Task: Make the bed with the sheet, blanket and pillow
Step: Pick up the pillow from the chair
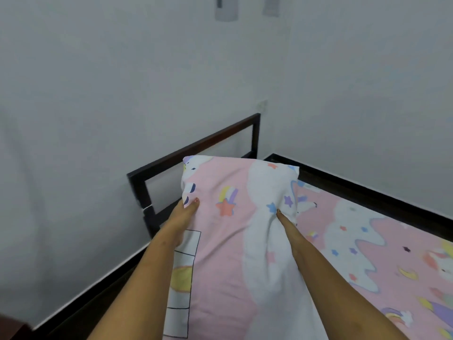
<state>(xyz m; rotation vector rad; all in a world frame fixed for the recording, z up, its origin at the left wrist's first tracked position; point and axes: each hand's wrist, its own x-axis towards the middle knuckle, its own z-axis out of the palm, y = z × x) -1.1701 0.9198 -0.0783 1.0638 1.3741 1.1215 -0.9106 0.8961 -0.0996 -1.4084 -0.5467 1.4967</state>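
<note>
At centre frame, one pillow [228,241] in a pink-and-white case printed with stars and unicorns, held lengthwise above the matching sheet [382,244], its far end close to the dark headboard [196,146]. The left hand [182,220] grips its left edge and the right hand [290,231] grips its right side, thumbs pressed into the top, the remaining fingers hidden beneath. Lower right of the frame, the sheet lies spread flat over the mattress, bordered along its far side by a dark side rail [367,196]; pale walls [98,82] meet in a corner behind.
</note>
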